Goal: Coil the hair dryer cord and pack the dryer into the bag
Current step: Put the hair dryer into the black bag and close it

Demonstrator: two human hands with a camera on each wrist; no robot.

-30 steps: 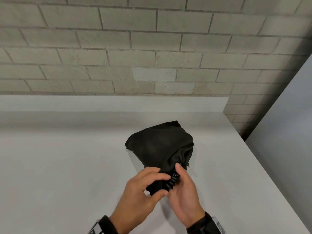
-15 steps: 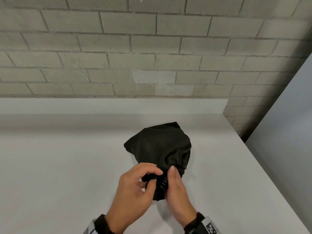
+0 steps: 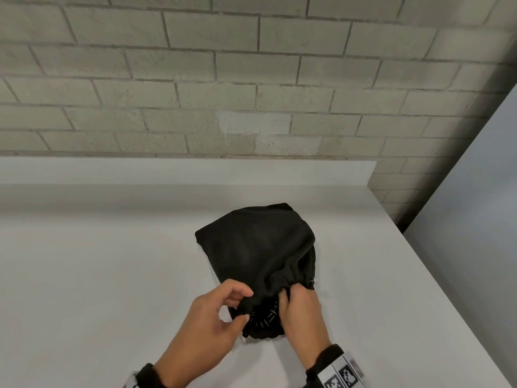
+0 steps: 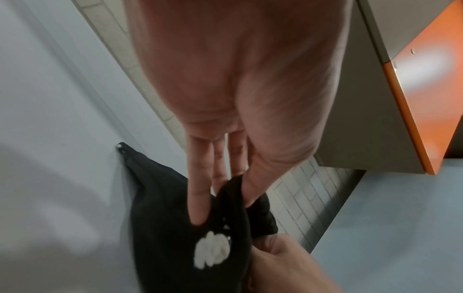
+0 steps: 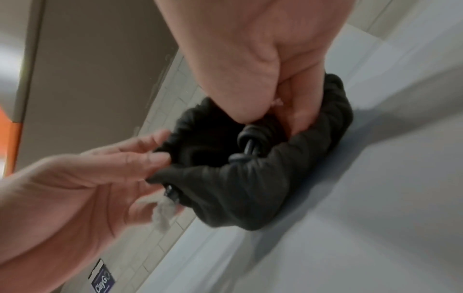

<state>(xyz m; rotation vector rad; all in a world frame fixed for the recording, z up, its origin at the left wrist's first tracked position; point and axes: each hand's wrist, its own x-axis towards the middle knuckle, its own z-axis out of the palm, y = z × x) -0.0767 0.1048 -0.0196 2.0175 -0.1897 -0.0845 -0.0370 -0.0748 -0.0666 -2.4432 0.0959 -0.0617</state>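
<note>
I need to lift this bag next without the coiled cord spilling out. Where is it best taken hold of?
Probably at the gathered mouth hem of the black drawstring bag, from the near side, where the left hand and right hand already pinch it. The coiled cord shows through that opening; the far end is closed, so a grip there would likely tip the contents out.

Both hands sit close together, low and near the body. The left hand (image 3: 208,317) pinches the gathered rim of the black fabric drawstring bag (image 3: 260,247) between thumb and fingers — its grip mirrored by the right hand (image 3: 303,315), fingers curled over the opposite rim.
</note>
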